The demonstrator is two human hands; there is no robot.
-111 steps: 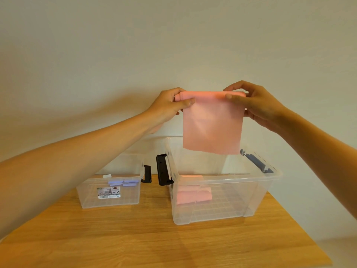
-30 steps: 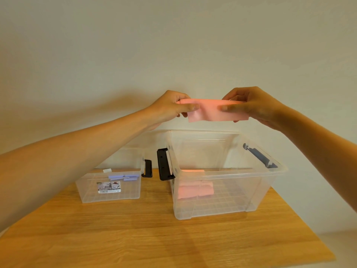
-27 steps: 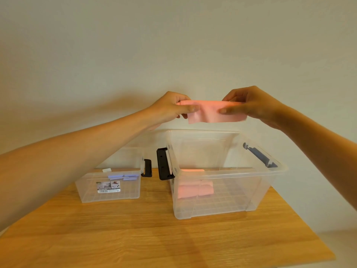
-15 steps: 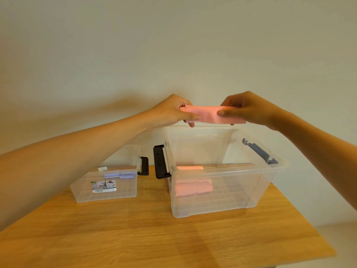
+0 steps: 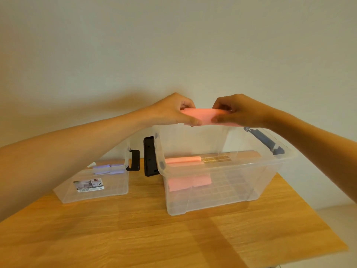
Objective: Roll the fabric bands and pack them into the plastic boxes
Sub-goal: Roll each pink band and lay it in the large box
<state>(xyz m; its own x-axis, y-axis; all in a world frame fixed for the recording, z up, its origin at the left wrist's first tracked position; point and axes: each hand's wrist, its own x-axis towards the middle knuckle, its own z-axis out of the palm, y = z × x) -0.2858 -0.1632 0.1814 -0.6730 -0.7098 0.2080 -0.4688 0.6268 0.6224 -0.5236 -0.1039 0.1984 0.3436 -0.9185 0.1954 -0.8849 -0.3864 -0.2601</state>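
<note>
From the head camera, both forearms reach forward and level, meeting above the back rim of the large clear box (image 5: 231, 192). The left hand (image 5: 172, 111) and right hand (image 5: 239, 111) each pinch an end of the rolled pink band (image 5: 204, 116), thumbs under and curled fingers over, holding it level in the air. That box stands by the tabletop's (image 5: 154, 238) back edge, with pink rolls (image 5: 188, 182) inside. The small box (image 5: 100, 194) toward the back left corner holds purple rolls (image 5: 108, 169).

Ends of pink band (image 5: 206, 116) were hidden inside left hand (image 5: 173, 111) and right hand (image 5: 242, 111); label (image 5: 88, 186) print was too small to read.
</note>
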